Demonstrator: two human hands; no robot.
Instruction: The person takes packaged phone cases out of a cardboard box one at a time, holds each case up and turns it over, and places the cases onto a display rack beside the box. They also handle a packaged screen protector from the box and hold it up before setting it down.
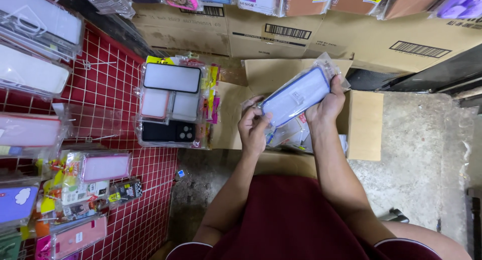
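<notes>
Looking down from the head camera, a phone case with a blue rim, sealed in a clear plastic sleeve (296, 95), is seen held up in both hands above an open cardboard box (362, 124). The right hand (327, 103) is closed around the upper end of the sleeve, thumb over the front, so the flat face is turned towards the viewer and can be looked over. The left hand (253, 128) is closed on the lower end, fingers curled under the edge, which keeps the slippery sleeve from sagging. The case is tilted, its upper end to the right, and it is kept clear of the box rather than resting on it.

Inside the box, just below the held case, more sleeved cases (291, 134) are seen lying loosely; how many cannot be told.

To the left, a red wire grid panel (125, 89) is leaned or laid out, and packaged cases are hung on it by hooks so their fronts stay visible: a cluster with a black-rimmed case (171, 78) at its top, and pink-rimmed ones (105, 167) lower down.

Larger cardboard cartons (281, 39) are stacked along the top, behind the open box. A bare concrete floor (422, 159) is seen to the right, and dark red shorts (286, 220) fill the foreground.
</notes>
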